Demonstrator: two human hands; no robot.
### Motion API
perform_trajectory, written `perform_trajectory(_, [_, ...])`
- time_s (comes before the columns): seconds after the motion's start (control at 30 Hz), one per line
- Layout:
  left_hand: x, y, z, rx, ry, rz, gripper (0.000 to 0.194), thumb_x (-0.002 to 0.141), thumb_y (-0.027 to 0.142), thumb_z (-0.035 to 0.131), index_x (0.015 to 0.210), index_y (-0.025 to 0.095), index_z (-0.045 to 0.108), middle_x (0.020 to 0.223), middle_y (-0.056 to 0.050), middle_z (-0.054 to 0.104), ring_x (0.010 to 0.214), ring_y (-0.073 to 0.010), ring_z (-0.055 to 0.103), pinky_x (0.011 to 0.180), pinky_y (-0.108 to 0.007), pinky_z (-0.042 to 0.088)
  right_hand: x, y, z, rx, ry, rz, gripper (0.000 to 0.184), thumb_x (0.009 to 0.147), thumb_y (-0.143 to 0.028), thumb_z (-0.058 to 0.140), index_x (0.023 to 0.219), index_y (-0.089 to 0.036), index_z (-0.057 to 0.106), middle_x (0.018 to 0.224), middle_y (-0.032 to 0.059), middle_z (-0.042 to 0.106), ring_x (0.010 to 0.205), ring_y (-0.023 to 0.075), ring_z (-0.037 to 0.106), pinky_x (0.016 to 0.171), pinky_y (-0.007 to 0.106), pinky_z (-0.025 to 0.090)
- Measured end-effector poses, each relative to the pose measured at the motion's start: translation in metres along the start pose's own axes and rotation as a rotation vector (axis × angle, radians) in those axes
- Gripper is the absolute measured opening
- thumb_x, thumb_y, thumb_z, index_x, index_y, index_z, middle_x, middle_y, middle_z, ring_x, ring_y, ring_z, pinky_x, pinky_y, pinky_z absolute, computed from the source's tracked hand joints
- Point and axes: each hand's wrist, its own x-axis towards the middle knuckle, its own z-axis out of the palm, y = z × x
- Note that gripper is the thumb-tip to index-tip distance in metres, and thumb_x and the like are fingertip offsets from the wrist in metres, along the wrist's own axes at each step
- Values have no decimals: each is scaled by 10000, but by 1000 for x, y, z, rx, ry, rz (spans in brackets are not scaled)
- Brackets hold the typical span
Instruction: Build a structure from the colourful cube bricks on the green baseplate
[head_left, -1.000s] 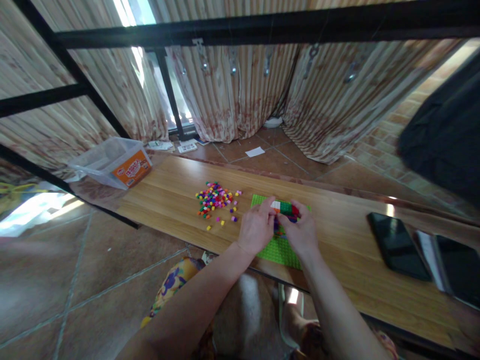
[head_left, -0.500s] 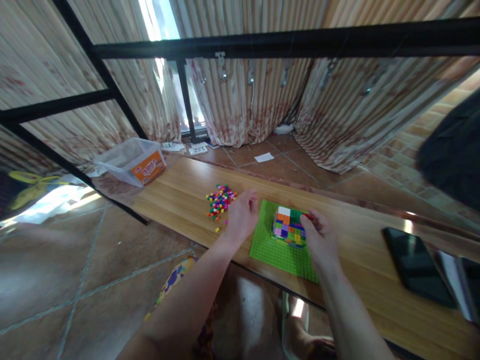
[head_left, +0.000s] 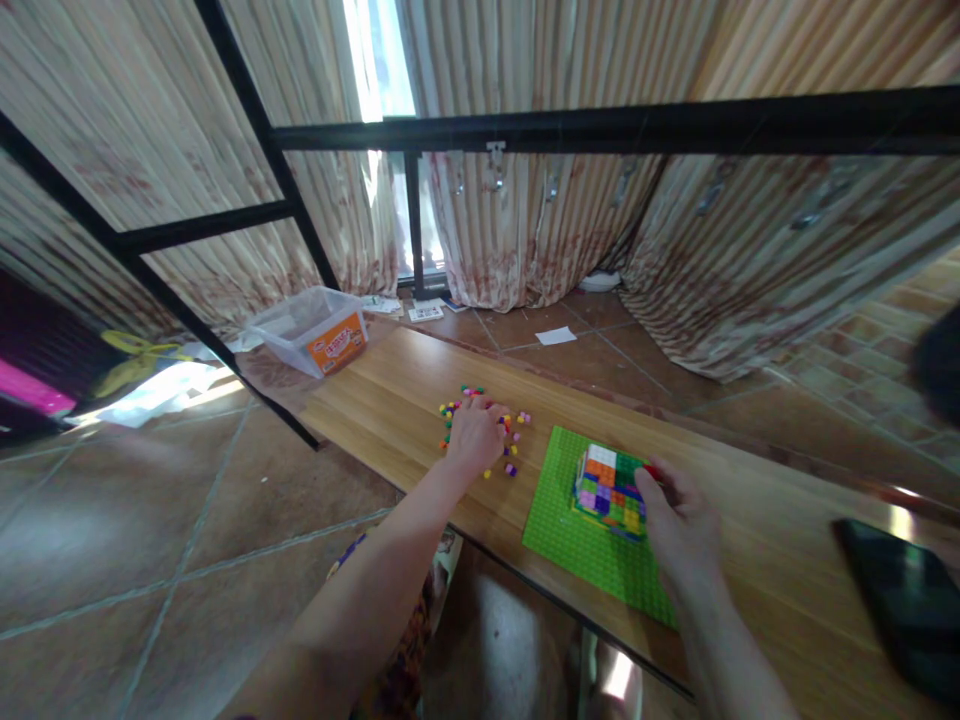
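My left hand (head_left: 476,436) is over the pile of small coloured toy bricks (head_left: 448,410), fingers reaching down among them and apart; its palm hides much of the pile. A low block of toy bricks (head_left: 609,492), with white, orange, green, purple and yellow tops, stands on the bright green baseplate (head_left: 555,530). At the block's right end is my right hand (head_left: 681,515), thumb and fingers curled around that end beside a red brick (head_left: 652,470). That hand covers part of the baseplate's right side.
The wooden bench (head_left: 409,375) carries the bricks and baseplate. A clear plastic box (head_left: 311,335) with an orange label stands at its far left end. At the right lies a dark phone or tablet (head_left: 900,600). Black metal bars (head_left: 525,132) cross in front of striped curtains.
My left hand has left the brick block and moved left to the loose pile. The right hand has stayed at the block's right end. The view has shifted, so the bench sits lower and farther right.
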Motion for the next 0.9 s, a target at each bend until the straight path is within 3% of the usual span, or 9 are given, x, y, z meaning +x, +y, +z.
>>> perform_trajectory(0.27, [5,2,8,13,4,1,248,830,172,543,982,211,735,1131,-71,652,1068,-225,560,996,-390,429,4,3,0,-57,-2,-27,573,765,-552,624,1194,-173,650,1066,117,693,930,253,657,856,446,520])
perform_trajectory(0.53, [6,-13,-6,20,-39,-44,266,786,60,507,906,152,726,1003,-101,703,1026,-228,607,960,-360,457,5,3,0,-65,-2,-35,578,770,-556,616,1200,-171,655,1075,123,700,933,255,664,869,447,519])
perform_trajectory(0.73, [7,1,0,-2,-7,10,261,819,138,539,991,188,728,1128,-81,667,1091,-226,559,1016,-389,414,4,4,-2,-64,-8,-31,574,766,-557,617,1198,-180,656,1076,121,700,948,258,663,869,450,523])
perform_trajectory(0.9, [7,10,11,9,-39,-18,189,830,193,573,942,174,724,1179,-89,636,1103,-227,540,1008,-400,397,4,3,-2,-83,-12,-37,569,766,-550,615,1180,-163,662,1095,138,695,952,262,660,856,442,525])
